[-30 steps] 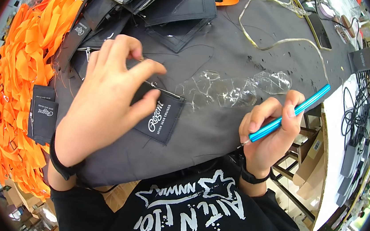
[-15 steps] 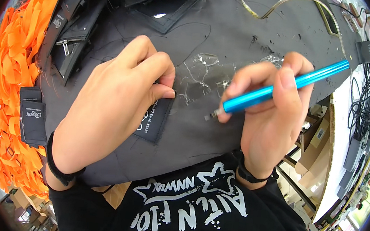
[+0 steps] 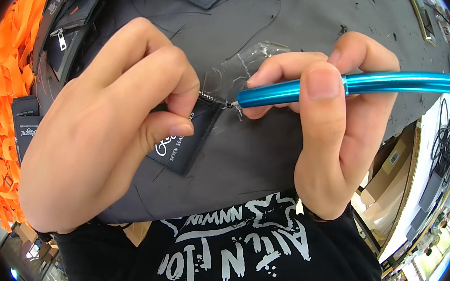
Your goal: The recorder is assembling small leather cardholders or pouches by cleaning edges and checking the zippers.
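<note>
My left hand (image 3: 113, 94) pinches a small black zip pouch (image 3: 194, 154) with white lettering between thumb and curled fingers. The hand covers much of the pouch's left side. A metal zipper (image 3: 207, 96) shows along its upper edge. My right hand (image 3: 340, 124) grips a shiny blue pen-shaped tool (image 3: 403, 86) between thumb and fingers. Its thin metal tip (image 3: 234, 104) meets the zipper's end at the pouch's corner, where some loose bits cling. Clear crumpled plastic (image 3: 238, 63) lies just beyond the hands.
A dark work surface (image 3: 255, 160) carries loose black threads. More black zip pouches (image 3: 73, 34) lie at the far left, beside a heap of orange ribbons (image 3: 1, 97). Black label pieces (image 3: 25, 121) rest against the heap. Cables (image 3: 445, 129) and a cardboard box (image 3: 393, 167) are at the right.
The tool's tip has moved left onto the pouch's zipper corner. The pouch now sits raised and turned, with its zipper showing. Both hands appear larger and nearer the view.
</note>
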Demonstrator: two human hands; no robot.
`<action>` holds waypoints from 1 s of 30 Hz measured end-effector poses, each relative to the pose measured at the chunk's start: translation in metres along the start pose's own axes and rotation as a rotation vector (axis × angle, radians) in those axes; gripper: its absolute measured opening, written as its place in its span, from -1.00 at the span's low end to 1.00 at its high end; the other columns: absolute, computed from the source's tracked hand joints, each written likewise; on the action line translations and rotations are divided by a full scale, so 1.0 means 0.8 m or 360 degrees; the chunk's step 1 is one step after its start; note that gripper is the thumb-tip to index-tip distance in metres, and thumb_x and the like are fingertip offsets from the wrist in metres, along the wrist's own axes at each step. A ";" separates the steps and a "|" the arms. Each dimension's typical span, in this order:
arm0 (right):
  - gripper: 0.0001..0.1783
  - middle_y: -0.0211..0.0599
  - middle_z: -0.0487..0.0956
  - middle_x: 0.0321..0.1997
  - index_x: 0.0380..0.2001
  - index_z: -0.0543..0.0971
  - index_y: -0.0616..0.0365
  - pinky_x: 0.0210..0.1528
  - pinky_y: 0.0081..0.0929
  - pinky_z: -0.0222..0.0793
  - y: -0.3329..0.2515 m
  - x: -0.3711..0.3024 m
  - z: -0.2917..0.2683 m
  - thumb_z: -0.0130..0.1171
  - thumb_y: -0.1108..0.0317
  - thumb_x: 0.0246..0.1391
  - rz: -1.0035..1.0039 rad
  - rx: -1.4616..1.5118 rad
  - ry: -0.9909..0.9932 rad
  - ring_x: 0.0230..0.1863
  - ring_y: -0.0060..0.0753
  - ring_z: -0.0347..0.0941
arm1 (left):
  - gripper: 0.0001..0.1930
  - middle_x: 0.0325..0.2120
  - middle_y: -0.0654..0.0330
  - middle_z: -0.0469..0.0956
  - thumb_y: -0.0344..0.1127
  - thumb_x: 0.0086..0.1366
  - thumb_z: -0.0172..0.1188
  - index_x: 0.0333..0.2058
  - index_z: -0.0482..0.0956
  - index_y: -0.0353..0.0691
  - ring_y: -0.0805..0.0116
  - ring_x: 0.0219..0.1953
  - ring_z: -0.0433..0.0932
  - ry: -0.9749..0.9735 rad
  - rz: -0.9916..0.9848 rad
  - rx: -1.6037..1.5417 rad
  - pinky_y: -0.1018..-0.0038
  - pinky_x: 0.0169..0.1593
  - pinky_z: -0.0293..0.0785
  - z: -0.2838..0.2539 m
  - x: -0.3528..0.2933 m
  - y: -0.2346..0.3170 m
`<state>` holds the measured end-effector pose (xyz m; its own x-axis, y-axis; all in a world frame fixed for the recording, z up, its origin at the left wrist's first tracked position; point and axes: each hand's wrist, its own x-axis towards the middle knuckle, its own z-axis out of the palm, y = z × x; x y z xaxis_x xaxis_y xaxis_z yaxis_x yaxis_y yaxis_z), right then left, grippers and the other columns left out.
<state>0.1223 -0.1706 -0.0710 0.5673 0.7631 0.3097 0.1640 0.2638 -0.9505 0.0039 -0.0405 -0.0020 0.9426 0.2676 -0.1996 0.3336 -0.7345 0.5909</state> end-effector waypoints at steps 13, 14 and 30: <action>-0.76 0.10 0.51 -0.43 -0.14 0.10 0.23 -0.43 -0.52 0.46 0.004 -0.002 0.001 -0.20 0.31 0.27 0.0018 -0.0130 0.0065 -0.56 -0.35 0.46 | -0.73 -0.45 0.10 0.25 -0.22 0.18 0.07 -0.46 0.33 -0.35 0.28 -0.40 0.32 0.0094 0.0055 0.0143 0.50 -0.28 0.27 0.005 -0.003 -0.002; -0.75 0.10 0.51 -0.42 -0.13 0.10 0.23 -0.43 -0.52 0.46 0.003 -0.003 0.001 -0.20 0.30 0.27 0.0017 -0.0146 0.0065 -0.56 -0.35 0.46 | -0.73 -0.45 0.11 0.25 -0.21 0.17 0.07 -0.46 0.33 -0.35 0.29 -0.40 0.32 0.0097 0.0040 0.0135 0.50 -0.28 0.27 0.005 -0.002 -0.001; -0.73 0.10 0.47 -0.45 -0.14 0.14 0.18 -0.51 -0.42 0.41 -0.006 -0.006 -0.002 -0.25 0.20 0.26 0.0161 -0.0027 0.0384 -0.60 -0.25 0.38 | -0.91 -0.43 0.23 0.26 -0.41 0.31 -0.10 -0.35 0.30 -0.30 0.52 -0.40 0.35 0.0261 -0.0366 0.0273 0.63 -0.32 0.26 -0.039 -0.030 -0.045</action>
<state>0.1203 -0.1769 -0.0681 0.7571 0.6219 0.2002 0.1089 0.1821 -0.9772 -0.0312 -0.0008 0.0061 0.8326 0.5253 -0.1756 0.5478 -0.7338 0.4019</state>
